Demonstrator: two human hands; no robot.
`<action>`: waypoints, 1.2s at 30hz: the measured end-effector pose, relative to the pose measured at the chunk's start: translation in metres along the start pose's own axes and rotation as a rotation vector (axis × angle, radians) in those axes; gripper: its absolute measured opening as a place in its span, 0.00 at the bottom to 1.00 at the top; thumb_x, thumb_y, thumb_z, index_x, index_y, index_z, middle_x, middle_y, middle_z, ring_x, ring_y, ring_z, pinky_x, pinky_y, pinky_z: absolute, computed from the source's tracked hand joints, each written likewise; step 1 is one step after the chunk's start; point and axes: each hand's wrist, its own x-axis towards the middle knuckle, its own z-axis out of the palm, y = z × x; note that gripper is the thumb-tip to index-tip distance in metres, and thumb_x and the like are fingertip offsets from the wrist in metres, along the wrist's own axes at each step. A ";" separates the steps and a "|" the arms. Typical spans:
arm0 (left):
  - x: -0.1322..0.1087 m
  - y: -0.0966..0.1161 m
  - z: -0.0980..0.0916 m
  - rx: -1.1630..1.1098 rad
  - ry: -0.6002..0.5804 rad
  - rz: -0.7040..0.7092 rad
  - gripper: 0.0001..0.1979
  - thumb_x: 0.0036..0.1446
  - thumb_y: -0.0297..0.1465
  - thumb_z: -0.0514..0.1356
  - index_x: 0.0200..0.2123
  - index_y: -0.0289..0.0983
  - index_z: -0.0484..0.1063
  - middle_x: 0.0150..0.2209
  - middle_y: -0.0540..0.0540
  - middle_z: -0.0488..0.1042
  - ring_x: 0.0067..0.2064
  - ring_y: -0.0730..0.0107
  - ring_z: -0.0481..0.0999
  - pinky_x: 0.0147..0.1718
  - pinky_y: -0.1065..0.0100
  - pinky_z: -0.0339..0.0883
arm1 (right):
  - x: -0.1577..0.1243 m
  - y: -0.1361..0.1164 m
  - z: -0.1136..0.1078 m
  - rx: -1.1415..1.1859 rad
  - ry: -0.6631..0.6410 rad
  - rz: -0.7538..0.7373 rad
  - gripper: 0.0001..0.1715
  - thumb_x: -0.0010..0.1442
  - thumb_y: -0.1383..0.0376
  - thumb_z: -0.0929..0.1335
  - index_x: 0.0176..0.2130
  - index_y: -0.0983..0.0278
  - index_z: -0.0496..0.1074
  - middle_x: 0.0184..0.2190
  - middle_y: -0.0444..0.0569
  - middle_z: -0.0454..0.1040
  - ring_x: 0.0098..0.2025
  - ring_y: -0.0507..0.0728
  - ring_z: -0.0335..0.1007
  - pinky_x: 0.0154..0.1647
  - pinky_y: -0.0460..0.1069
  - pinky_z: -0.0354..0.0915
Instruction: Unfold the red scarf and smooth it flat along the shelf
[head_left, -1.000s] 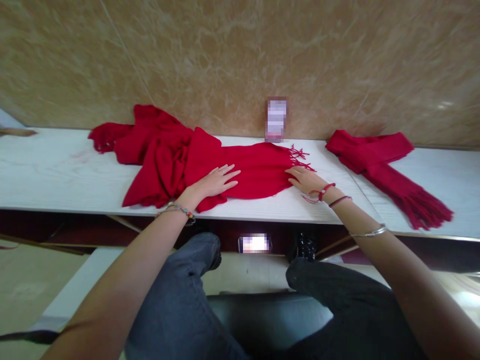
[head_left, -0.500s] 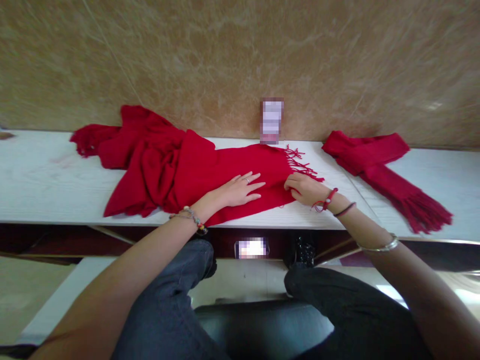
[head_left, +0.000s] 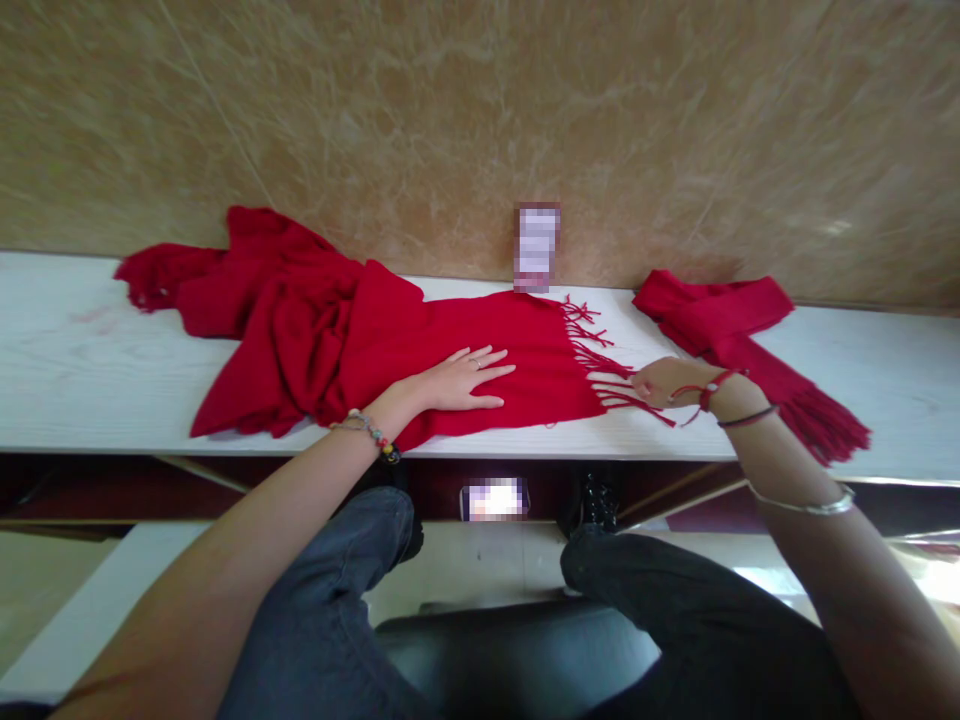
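A red scarf [head_left: 514, 320], rumpled leftward, smooth toward its stringy fringe [head_left: 592, 360], lies between the wood-grained bench [head_left: 907, 390]'s long edges. The left hand [head_left: 469, 384] rests flat, spread-fingered, upon it; the right hand [head_left: 669, 383] curls at the fringe, its grasp unclear. A blurred rectangle [head_left: 495, 499] shows in the dark recess [head_left: 439, 490] below.

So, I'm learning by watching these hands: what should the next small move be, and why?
Probably the right hand should straighten the far fringe strands: they look curled and crossed, whereas those nearest that hand run straighter. The left hand lies flat on the scarf, so the cloth should stay put.
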 end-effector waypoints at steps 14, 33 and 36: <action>0.001 -0.003 0.003 0.023 0.046 0.038 0.33 0.61 0.52 0.45 0.66 0.45 0.47 0.69 0.48 0.42 0.69 0.62 0.38 0.64 0.53 0.33 | 0.013 -0.043 -0.009 0.057 0.144 -0.285 0.08 0.47 0.73 0.63 0.27 0.65 0.70 0.31 0.51 0.73 0.34 0.55 0.67 0.38 0.48 0.60; 0.002 0.004 -0.004 0.016 -0.022 -0.021 0.34 0.60 0.52 0.46 0.66 0.48 0.45 0.69 0.47 0.32 0.68 0.50 0.28 0.61 0.43 0.26 | 0.027 -0.053 -0.001 -0.001 0.400 -0.256 0.15 0.57 0.69 0.62 0.42 0.69 0.72 0.41 0.59 0.73 0.43 0.59 0.69 0.46 0.52 0.63; 0.001 0.005 -0.010 -0.031 -0.113 -0.035 0.36 0.58 0.54 0.47 0.66 0.52 0.43 0.69 0.49 0.33 0.68 0.50 0.29 0.61 0.42 0.28 | 0.021 -0.048 -0.005 0.008 0.244 -0.160 0.13 0.55 0.69 0.62 0.39 0.69 0.72 0.40 0.57 0.75 0.42 0.58 0.70 0.43 0.50 0.62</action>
